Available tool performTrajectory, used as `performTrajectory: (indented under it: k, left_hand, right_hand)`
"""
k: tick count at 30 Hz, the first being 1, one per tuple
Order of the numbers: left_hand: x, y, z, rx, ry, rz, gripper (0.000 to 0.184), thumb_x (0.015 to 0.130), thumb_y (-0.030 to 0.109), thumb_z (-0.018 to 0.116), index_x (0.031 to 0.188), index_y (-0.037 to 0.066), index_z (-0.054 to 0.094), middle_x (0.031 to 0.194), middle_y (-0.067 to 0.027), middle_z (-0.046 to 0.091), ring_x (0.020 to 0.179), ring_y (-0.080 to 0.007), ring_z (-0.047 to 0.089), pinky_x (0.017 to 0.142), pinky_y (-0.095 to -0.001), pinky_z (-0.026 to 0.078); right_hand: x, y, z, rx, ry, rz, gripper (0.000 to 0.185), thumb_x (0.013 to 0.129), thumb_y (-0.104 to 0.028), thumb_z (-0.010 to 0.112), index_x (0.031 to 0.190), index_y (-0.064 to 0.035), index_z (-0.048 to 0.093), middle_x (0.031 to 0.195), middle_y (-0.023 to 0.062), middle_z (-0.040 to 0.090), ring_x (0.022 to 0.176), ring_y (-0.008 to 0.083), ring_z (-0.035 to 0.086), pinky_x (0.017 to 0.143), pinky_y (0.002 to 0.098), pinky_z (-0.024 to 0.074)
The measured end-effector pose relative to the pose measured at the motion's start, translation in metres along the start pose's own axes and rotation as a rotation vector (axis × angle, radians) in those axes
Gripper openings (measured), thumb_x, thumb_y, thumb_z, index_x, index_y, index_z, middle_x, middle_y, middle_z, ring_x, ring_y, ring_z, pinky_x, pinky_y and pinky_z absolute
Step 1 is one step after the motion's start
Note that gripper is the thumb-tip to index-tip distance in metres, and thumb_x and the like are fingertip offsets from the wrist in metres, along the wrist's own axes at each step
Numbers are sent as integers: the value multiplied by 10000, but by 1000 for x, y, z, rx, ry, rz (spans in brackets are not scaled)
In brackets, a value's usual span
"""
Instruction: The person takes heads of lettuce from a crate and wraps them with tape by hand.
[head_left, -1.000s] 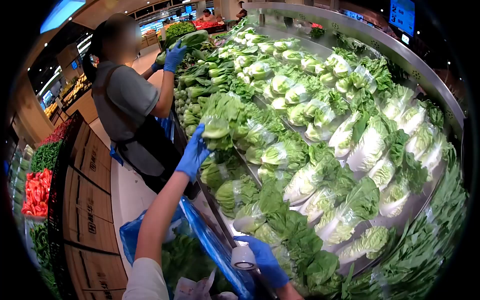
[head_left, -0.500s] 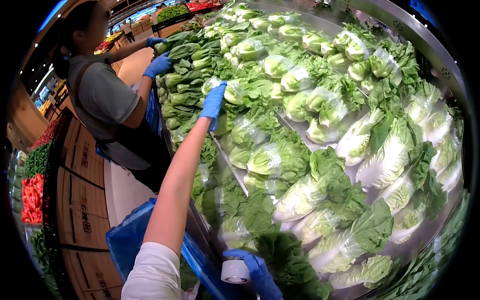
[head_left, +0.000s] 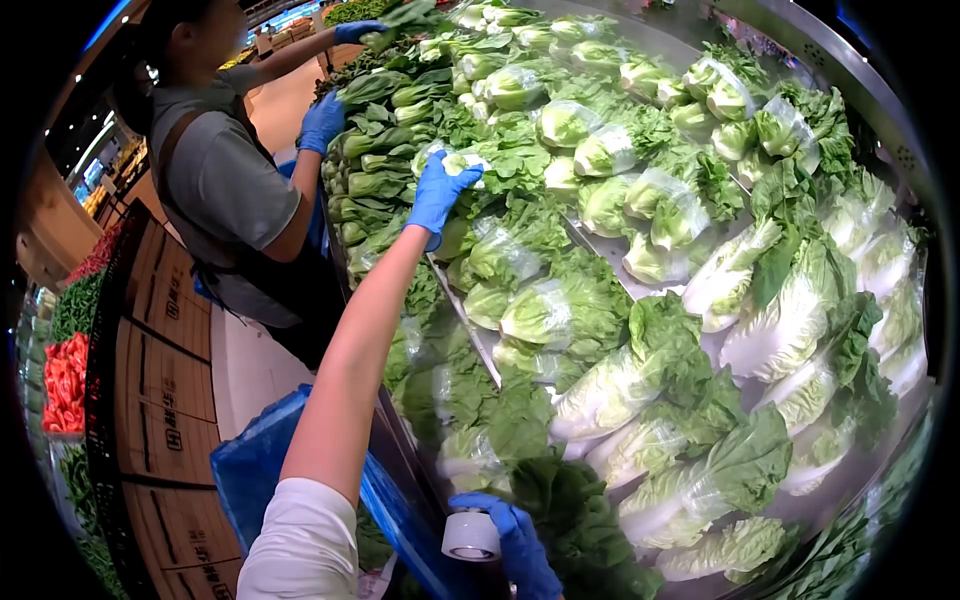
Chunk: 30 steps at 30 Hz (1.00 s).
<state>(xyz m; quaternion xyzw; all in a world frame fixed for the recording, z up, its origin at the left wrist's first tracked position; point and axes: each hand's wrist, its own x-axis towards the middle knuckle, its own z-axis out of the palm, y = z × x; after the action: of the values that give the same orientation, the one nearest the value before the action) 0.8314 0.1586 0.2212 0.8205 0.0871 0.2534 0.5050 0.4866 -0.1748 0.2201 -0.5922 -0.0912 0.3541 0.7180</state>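
Note:
My left hand (head_left: 443, 197), in a blue glove, reaches out over the display with its thumb and fingers spread around the pale base of a head of lettuce (head_left: 462, 163). Part of that lettuce is hidden behind the hand. Close to my body, my right hand (head_left: 522, 550), also gloved in blue, grips a white roll of tape (head_left: 471, 537). Dark leafy greens (head_left: 575, 515) lie just beyond the roll. More lettuces with clear tape around them (head_left: 538, 312) rest in rows between the two hands.
Napa cabbages (head_left: 790, 325) fill the right side of the sloped shelf. Bok choy (head_left: 370, 160) is stacked at the left, where a co-worker (head_left: 225, 175) stands. A blue plastic bag (head_left: 262, 450) hangs beside my left arm. Metal dividers (head_left: 600, 258) separate the rows.
My left hand has turned on the lettuce, its thumb now spread from its fingers. The co-worker's far hand has moved away with a bunch of greens. My right hand still holds the tape.

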Motion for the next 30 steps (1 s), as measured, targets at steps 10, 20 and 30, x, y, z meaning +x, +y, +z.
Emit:
performTrajectory:
  k: [10,20,30]
  left_hand:
    - [-30,16,-16,280,398,102,696,788,484,580,1219,-41,431,1190,-233,487,1083,-349,475,921,-382,368]
    - [-460,31,-218,286,94,-101,186,844,98,543,1012,25,574,967,-76,571,892,-149,541,786,-264,426]
    - [-774,2,-314,287,323,-1069,243,852,156,543,1038,5,586,896,-50,608,815,-94,542,740,-230,430]
  right_hand:
    - [-11,3,6,234,130,123,366,916,-272,360,997,-10,602,935,90,608,809,166,581,743,271,458]
    - [-27,14,44,40,148,-1,342,942,-257,386,949,11,599,830,67,607,763,157,587,690,281,475]
    - [-75,143,119,-156,81,526,333,893,-325,503,909,-16,626,808,58,619,679,108,582,560,241,475]
